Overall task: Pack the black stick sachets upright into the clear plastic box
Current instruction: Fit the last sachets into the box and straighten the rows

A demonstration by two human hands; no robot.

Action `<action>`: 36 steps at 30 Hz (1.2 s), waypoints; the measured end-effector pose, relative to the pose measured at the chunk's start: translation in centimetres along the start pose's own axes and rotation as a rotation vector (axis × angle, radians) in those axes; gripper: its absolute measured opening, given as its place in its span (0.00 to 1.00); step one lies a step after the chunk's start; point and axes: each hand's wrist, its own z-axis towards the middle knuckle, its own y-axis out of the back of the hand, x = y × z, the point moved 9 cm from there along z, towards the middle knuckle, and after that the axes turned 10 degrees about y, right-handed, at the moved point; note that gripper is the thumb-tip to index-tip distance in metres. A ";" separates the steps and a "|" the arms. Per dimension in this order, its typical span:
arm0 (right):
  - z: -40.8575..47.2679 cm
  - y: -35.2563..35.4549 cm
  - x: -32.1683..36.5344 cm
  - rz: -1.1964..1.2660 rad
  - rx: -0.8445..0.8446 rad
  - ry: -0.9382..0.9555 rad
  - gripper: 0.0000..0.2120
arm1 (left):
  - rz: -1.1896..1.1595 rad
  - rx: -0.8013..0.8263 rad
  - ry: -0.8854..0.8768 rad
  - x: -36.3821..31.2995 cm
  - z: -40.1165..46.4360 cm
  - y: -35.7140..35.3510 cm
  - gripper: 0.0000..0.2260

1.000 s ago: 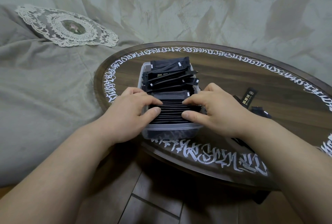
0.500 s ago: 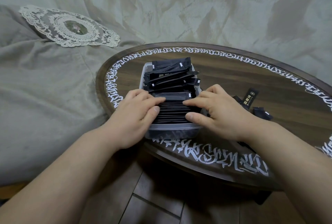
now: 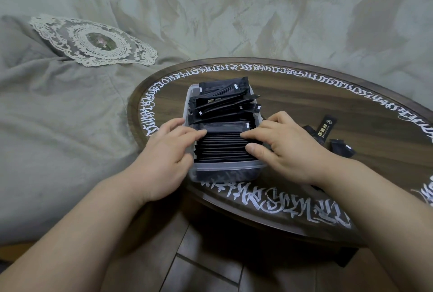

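The clear plastic box (image 3: 225,171) stands on the round dark wooden table (image 3: 304,109). Its near half holds a tight row of upright black stick sachets (image 3: 225,148). More sachets (image 3: 222,102) lie flat and crooked in a heap over its far half. My left hand (image 3: 168,153) rests on the box's left side, fingertips on the upright row. My right hand (image 3: 285,148) presses on the row from the right, thumb on the sachet tops. Neither hand holds a sachet. Loose sachets (image 3: 325,129) lie on the table behind my right hand.
White lettering (image 3: 281,207) rings the table's rim. A grey-green cloth (image 3: 58,116) covers the surface left of and behind the table, with a lace doily (image 3: 98,42) on it. Dark wooden floor (image 3: 199,268) shows below the table's near edge.
Both hands have stayed on the upright row with only slight finger shifts. The view has drifted a little. The box and sachets have not moved.
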 end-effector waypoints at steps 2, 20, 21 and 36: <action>0.1 0.0 0.0 -0.004 -0.006 0.003 0.22 | 0.033 -0.013 -0.001 -0.2 0.1 -0.2 0.29; 0.1 0.2 0.2 -0.045 -0.031 0.012 0.22 | -0.005 -0.056 -0.050 -1.5 0.4 -0.2 0.27; 0.1 0.2 0.2 -0.045 -0.040 0.013 0.21 | -0.029 -0.055 -0.051 -1.4 0.4 -0.2 0.27; -0.2 1.2 0.8 -0.081 -0.121 0.044 0.16 | -0.015 -0.114 -0.080 -1.8 0.2 0.1 0.28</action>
